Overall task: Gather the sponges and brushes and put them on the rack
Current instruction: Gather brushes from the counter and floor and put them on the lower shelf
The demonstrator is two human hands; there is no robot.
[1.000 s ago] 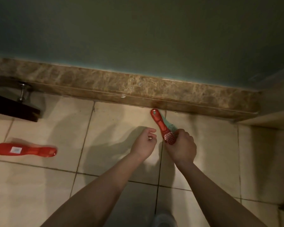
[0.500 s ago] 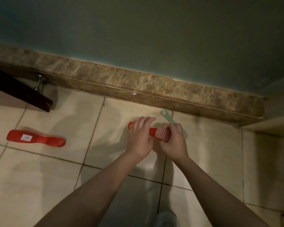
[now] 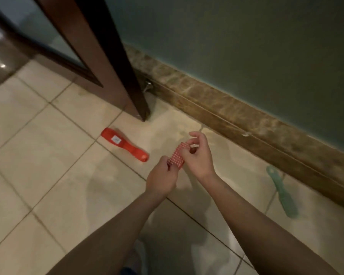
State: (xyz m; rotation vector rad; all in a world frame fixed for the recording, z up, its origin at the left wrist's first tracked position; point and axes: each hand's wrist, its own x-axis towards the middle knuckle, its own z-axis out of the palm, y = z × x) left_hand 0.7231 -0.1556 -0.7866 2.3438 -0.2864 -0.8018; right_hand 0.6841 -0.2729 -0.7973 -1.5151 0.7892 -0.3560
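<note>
View: head cam looks down at tiled floor [image 3: 48, 159] beside a wall [image 3: 256, 46]; light dim, some blur.
L hand: left hand [image 3: 161, 176] has fingers curled round lower end of held red brush [image 3: 177, 158]; that end mostly hidden in the fist.
R hand: right hand [image 3: 199, 158] pinches upper end of same brush w/ thumb + fingers; index finger raised above the others.
Held red brush: off the floor, between both hands, bristle side toward cam (pale-tipped tufts in rows); long axis runs lower-left to upper-right.
Second red brush [image 3: 125, 144]: flat on floor, left of the hands, apart from them; smooth back up w/ small white label; wide end toward the door, narrow end toward the hands.
Green brush [image 3: 282, 192]: flat on floor, right of R forearm, near skirting; contact w/ skirting can't be told; end w/ hole points away from cam, wider end nearer cam; blurred.
Door [image 3: 107, 66]: dark wood frame w/ glass panel, upper left; its bottom corner stands just off the skirting.
Doorstop [image 3: 148, 87]: small metal piece behind door corner, at skirting; detail too dim.
Skirting [image 3: 246, 114]: brown marbled strip along base of grey-green wall, runs diag. from top centre to right edge.
Forearms [image 3: 111, 235]: both bare, enter from bottom edge, converge on the held brush.
Bottom edge: pale blurred shape between forearms; can't tell what.
</note>
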